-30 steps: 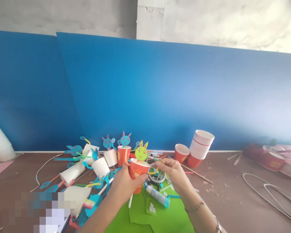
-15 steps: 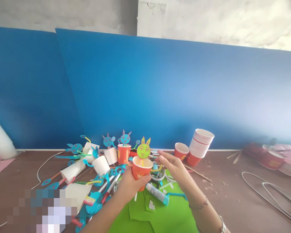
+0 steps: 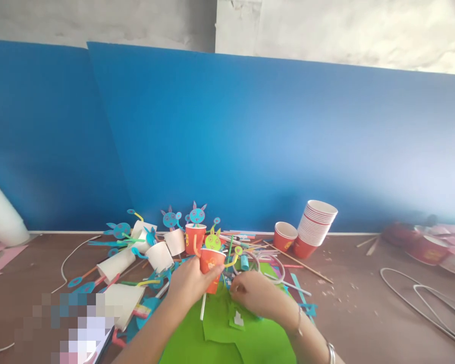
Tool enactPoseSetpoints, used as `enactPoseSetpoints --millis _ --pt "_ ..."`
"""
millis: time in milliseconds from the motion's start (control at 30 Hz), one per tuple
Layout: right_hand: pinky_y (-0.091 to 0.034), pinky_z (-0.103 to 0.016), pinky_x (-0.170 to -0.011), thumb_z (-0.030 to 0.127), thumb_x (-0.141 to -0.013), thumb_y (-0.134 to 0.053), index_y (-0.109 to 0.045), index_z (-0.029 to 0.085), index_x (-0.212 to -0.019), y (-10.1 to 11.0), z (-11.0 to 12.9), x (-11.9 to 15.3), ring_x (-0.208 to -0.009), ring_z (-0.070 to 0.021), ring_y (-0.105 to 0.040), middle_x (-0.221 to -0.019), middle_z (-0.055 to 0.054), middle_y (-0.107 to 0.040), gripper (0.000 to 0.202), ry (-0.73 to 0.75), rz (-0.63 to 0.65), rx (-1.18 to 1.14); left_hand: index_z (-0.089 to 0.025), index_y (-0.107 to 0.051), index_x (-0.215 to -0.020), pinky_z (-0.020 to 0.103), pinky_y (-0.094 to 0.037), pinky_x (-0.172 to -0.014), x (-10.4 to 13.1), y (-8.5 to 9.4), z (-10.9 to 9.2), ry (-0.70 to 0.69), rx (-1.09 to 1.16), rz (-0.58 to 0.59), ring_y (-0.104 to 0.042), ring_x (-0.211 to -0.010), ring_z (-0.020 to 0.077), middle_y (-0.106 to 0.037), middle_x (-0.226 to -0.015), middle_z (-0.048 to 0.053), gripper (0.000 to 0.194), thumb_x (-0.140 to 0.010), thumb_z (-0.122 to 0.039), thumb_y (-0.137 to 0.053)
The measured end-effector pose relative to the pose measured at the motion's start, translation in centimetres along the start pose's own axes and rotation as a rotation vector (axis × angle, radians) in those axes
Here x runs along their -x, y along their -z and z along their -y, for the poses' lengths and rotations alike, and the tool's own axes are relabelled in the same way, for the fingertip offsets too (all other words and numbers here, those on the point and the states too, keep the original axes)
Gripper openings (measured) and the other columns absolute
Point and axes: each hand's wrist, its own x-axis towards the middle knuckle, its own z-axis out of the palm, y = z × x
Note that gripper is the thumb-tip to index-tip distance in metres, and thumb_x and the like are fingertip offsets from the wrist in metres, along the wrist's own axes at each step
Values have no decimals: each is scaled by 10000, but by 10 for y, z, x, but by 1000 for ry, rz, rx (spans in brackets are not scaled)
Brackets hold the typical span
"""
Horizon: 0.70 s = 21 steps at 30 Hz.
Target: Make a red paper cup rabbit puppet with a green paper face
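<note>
My left hand (image 3: 191,283) is wrapped round a red paper cup (image 3: 213,258) with bent straw arms and a white straw below. A green rabbit face (image 3: 213,241) pokes up from the cup's mouth, partly sunk inside. To the right, my right hand (image 3: 252,290) is low over the green paper (image 3: 258,336), its fingers curled together; what they hold, if anything, is hidden. A white scrap (image 3: 238,318) lies on the green sheet. Behind my left hand stands another red cup (image 3: 194,240) with a blue rabbit face (image 3: 197,216).
A tall stack of paper cups (image 3: 315,227) leans beside a single red cup (image 3: 285,236). White cups with blue cutouts (image 3: 117,263) lie on the left. Straws, a wooden stick (image 3: 303,264) and tape rings (image 3: 275,267) are behind my right hand; a cable (image 3: 417,303) loops at right.
The cup in my left hand has moved slightly left, and its green face sits lower. My right hand has come down from beside the cup to the green paper, its fingers now curled.
</note>
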Motion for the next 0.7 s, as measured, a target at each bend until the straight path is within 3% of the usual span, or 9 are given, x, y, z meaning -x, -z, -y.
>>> enactPoseSetpoints --millis 200,500,600,700 --pt "-417 -314 -763 83 -682 -516 -756 180 -847 -25 18 -3 -902 -250 -594 -906 -116 -675 307 31 -22 95 -84 -570 -1032 345 -468 -699 -1 -4 0 24 -154 -30 -672 -925 348 -713 -951 215 613 -798 -633 -430" --pt "-382 -342 -861 154 -781 -536 -728 193 -815 -53 18 -14 -964 -240 -545 -941 -76 -642 199 87 -120 166 -83 -695 -770 380 -483 -661 4 1 -3 -7 -356 -75 -691 -811 365 -720 -773 227 616 -847 -595 -361" --pt "-383 -362 -862 261 -800 -594 -718 197 -860 -63 22 -17 -984 -253 -539 -983 -70 -641 152 86 -163 174 -73 -702 -780 377 -485 -649 3 6 -1 2 -392 -123 -690 -797 358 -718 -756 219 601 -840 -583 -390" --pt "-385 -368 -843 271 -798 -616 -714 184 -871 -68 25 -19 -965 -258 -547 -977 -78 -650 150 85 -176 228 -79 -699 -812 361 -482 -635 1 9 2 5 -386 -137 -689 -793 340 -720 -764 200 577 -843 -570 -398"
